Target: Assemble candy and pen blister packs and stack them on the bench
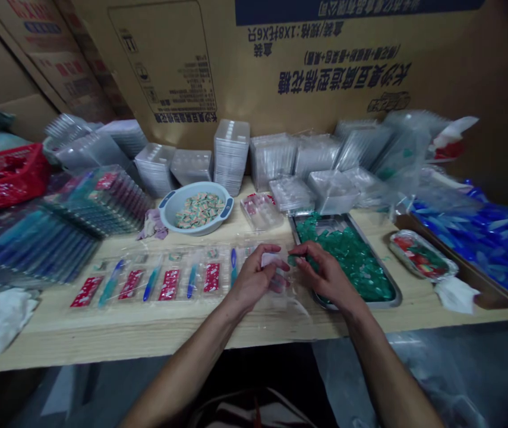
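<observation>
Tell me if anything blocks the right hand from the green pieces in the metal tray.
Nothing visible does. The right hand overlaps the left part of the metal tray in this view, and the green pieces lie there with no lid over them. The hand's height above the tray is hard to tell.

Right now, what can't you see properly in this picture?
Head view:
Tray floor: mostly hidden under green pieces.
Red basket: cut off by the left edge, blurred.
Blue pieces: cut off by the right edge.
White piece: partly covered by the left hand.
</observation>
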`<state>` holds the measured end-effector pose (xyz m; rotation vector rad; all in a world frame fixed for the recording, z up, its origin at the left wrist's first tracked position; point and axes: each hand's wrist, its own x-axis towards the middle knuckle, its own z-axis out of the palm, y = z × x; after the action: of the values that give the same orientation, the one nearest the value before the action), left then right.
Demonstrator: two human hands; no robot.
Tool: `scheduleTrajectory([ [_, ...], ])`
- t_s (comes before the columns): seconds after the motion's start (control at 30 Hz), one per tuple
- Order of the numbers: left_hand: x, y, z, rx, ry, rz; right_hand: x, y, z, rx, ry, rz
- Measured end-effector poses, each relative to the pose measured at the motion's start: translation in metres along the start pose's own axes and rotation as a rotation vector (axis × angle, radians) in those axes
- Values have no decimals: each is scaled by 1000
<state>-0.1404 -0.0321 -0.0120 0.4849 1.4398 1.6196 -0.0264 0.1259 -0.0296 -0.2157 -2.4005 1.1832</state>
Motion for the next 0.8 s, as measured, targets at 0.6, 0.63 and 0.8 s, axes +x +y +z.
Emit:
scheduleTrajectory([
  [0.6, 11, 0, -1, -227, 49, -33, -7, -16, 11, -318, 1, -99],
  [0.63, 12, -1, -2, -240, 51, -47, -7, -17, 10, -296, -18, -101],
  [0.8, 18, 0, -12, -315, 24, -92, -10, -17, 8, -301, 180, -26],
])
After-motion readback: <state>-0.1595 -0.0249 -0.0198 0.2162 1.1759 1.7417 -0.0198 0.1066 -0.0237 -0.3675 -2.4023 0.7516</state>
